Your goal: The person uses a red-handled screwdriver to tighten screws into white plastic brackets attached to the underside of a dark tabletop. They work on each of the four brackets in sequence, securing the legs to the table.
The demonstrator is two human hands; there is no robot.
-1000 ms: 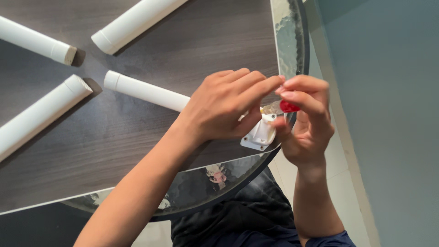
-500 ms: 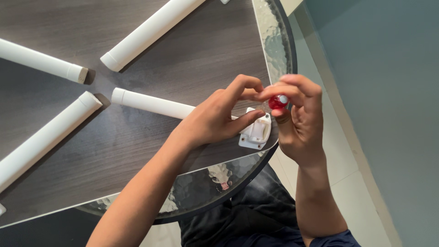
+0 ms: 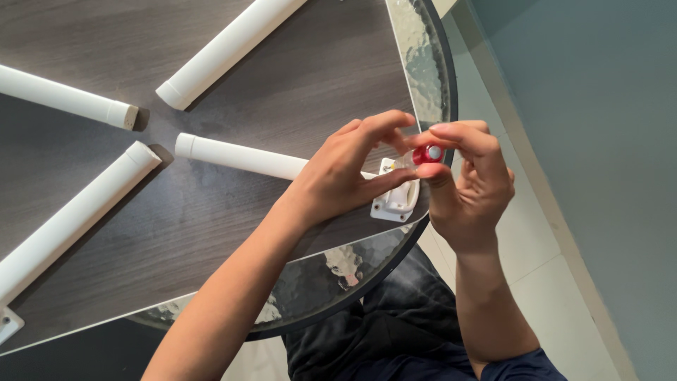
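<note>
My right hand (image 3: 469,187) pinches a small red round piece with a pale centre (image 3: 427,154) between thumb and forefinger, just over the table's edge. My left hand (image 3: 345,173) reaches across, its fingertips touching the same red piece and its thumb lying over a white plastic bracket (image 3: 396,201). The bracket sits on the dark wood panel (image 3: 211,212) at the end of a white tube (image 3: 240,155).
Three more white tubes (image 3: 226,49) (image 3: 67,99) (image 3: 70,219) lie spread on the panel, which rests on a round textured glass table (image 3: 423,63). A white bracket (image 3: 8,324) shows at the lower left. Tiled floor and a grey-green wall are on the right.
Both hands have lifted a little off the bracket with the red piece, which now faces the camera. The view has shifted slightly, showing more of the bracket.
</note>
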